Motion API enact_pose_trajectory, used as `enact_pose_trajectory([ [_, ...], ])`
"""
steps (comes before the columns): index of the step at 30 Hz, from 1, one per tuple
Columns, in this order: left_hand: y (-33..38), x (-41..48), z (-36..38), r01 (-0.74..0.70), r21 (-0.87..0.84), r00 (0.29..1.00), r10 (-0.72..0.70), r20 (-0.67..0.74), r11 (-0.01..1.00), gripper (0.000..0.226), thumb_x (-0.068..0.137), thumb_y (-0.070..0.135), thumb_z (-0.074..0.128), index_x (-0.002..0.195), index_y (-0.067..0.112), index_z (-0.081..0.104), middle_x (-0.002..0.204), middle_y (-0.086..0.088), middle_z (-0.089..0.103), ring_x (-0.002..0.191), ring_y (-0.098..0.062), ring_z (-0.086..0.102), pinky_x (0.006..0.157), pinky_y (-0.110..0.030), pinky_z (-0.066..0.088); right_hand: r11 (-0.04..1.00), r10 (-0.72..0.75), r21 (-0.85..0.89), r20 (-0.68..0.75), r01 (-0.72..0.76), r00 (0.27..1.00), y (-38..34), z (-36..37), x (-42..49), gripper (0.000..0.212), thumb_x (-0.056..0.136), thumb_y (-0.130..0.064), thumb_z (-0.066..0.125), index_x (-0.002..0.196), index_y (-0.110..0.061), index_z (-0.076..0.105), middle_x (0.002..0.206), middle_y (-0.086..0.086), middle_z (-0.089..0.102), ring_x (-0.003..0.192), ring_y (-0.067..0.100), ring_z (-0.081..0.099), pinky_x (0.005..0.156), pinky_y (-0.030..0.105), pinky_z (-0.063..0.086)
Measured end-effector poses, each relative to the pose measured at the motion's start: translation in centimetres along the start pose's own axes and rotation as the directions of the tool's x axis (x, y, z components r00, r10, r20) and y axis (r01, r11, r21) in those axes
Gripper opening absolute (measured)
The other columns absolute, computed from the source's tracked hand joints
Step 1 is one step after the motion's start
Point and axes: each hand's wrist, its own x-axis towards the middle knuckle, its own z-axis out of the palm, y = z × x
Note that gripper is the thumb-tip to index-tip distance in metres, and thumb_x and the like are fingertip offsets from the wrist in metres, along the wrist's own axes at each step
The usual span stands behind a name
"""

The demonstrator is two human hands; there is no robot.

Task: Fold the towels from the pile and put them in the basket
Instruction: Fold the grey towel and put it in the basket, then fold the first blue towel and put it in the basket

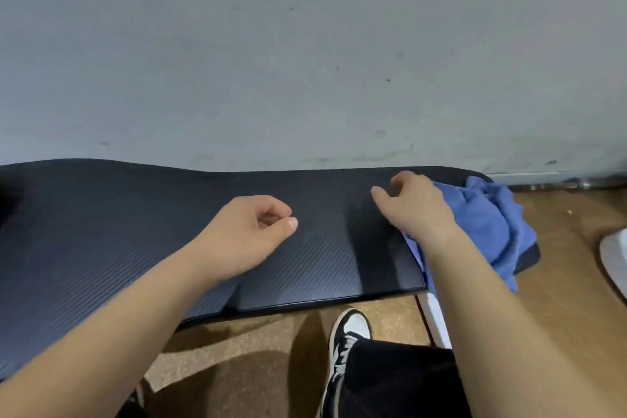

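Note:
A crumpled pile of blue towels (488, 220) lies on the right end of a dark ribbed mat (101, 214) that covers the table. My right hand (414, 207) hovers over the mat just left of the pile, fingers loosely curled and apart, with nothing seen in them. Its wrist covers the pile's left edge. My left hand (251, 234) is over the middle of the mat, fingers curled in and thumb tip against the forefinger, holding nothing. No basket can be made out for certain.
A grey wall (305, 44) rises right behind the mat. A white rounded object (615, 258) is cut off at the right edge, over the brown floor (559, 282). Below the table's front edge are a white table leg (436, 319) and my black-and-white shoe (349, 332).

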Motion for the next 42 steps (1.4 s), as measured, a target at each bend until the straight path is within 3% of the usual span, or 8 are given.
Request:
enact_pose_trajectory([
  [5, 2.3, 1.2, 3.8, 0.019, -0.104, 1.0, -0.019, -0.008, 0.994, 0.018, 0.096, 0.038, 0.068, 0.112, 0.032, 0.073, 0.105, 0.012, 0.074, 0.1, -0.003, 0.069, 0.097, -0.03, 0.055, 0.989, 0.1, -0.082, -0.239, -0.123, 0.966, 5.4, -1.5, 2.7, 0.055, 0.086, -0.041, 0.066, 0.136, -0.02, 0.056, 0.143, 0.012, 0.049, 0.134, 0.038, 0.039, 0.097, 0.044, 0.038],
  [10, 1.4, 0.4, 6.2, 0.033, -0.108, 0.999, -0.034, -0.007, 0.994, 0.015, 0.094, 0.036, 0.072, 0.108, 0.034, 0.075, 0.102, 0.014, 0.076, 0.098, -0.005, 0.071, 0.097, -0.038, 0.058, 0.911, 0.355, -0.242, 0.042, -0.335, 0.934, 7.6, -2.4, 2.1, 0.076, 0.069, -0.065, 0.062, 0.136, -0.031, 0.048, 0.145, 0.01, 0.043, 0.135, 0.042, 0.039, 0.106, 0.061, 0.037],
  [20, 1.1, -0.5, 4.9, -0.002, -0.041, 0.999, -0.001, -0.055, 0.999, 0.017, 0.094, 0.036, 0.071, 0.111, 0.034, 0.075, 0.103, 0.017, 0.075, 0.096, -0.001, 0.071, 0.094, -0.027, 0.055, 0.904, 0.159, 0.428, -0.327, -0.004, 0.932, 4.7, -3.1, 2.8, 0.036, 0.094, -0.057, 0.031, 0.106, -0.033, 0.056, 0.105, -0.001, 0.065, 0.107, 0.032, 0.062, 0.095, 0.063, 0.049],
  [27, 1.8, -0.7, 4.0, -0.039, -0.038, 0.992, 0.034, -0.121, 0.999, 0.032, 0.094, 0.039, 0.071, 0.126, 0.037, 0.068, 0.116, 0.025, 0.069, 0.095, 0.012, 0.064, 0.08, -0.011, 0.046, 0.911, 0.0, 0.376, -0.409, 0.168, 0.913, -2.2, -4.2, -0.4, 0.049, 0.1, -0.059, 0.024, 0.109, -0.024, 0.056, 0.107, -0.002, 0.065, 0.111, 0.025, 0.057, 0.11, 0.054, 0.036],
  [33, 2.6, -0.2, 4.3, -0.108, -0.44, 0.992, 0.069, -0.104, 0.892, 0.074, 0.077, 0.034, 0.089, 0.141, 0.036, 0.053, 0.133, 0.022, 0.064, 0.117, -0.001, 0.067, 0.089, -0.022, 0.056, 0.78, -0.479, 0.367, -0.173, 0.507, 0.861, -6.2, -1.7, -5.3, 0.042, 0.105, -0.055, 0.041, 0.098, -0.018, 0.059, 0.094, 0.001, 0.064, 0.09, 0.021, 0.062, 0.081, 0.042, 0.05],
  [35, 2.5, 0.5, 3.9, -0.138, -0.463, 0.971, 0.026, -0.24, 0.875, 0.044, 0.08, 0.029, 0.084, 0.121, 0.027, 0.068, 0.115, 0.01, 0.077, 0.109, -0.01, 0.073, 0.089, -0.034, 0.059, 0.68, -0.662, 0.453, 0.04, 0.577, 0.748, -6.7, -0.7, -5.8, 0.034, 0.106, -0.045, 0.05, 0.108, -0.015, 0.066, 0.102, 0.002, 0.071, 0.099, 0.02, 0.067, 0.091, 0.042, 0.052],
  [39, 1.9, 0.6, 1.1, -0.039, -0.42, 0.889, -0.161, -0.43, 0.906, 0.014, 0.093, 0.022, 0.073, 0.096, 0.008, 0.07, 0.087, -0.01, 0.077, 0.083, -0.017, 0.075, 0.078, -0.045, 0.062, 0.719, -0.571, 0.555, 0.129, 0.418, 0.811, -5.8, -0.3, -4.3, 0.042, 0.102, -0.035, 0.062, 0.141, -0.019, 0.062, 0.113, -0.015, 0.07, 0.097, -0.007, 0.063, 0.088, 0.012, 0.046],
  [42, 1.8, -0.6, -1.4, -0.042, -0.317, 0.911, -0.094, -0.402, 0.947, 0.009, 0.092, 0.018, 0.072, 0.094, 0.01, 0.068, 0.089, -0.015, 0.072, 0.075, -0.016, 0.069, 0.071, -0.036, 0.059, 0.816, -0.521, 0.37, 0.141, 0.443, 0.842, -4.7, 0.6, -1.9, 0.062, 0.098, -0.036, 0.068, 0.155, -0.027, 0.045, 0.146, -0.013, 0.053, 0.134, 0.001, 0.048, 0.107, 0.012, 0.035],
])
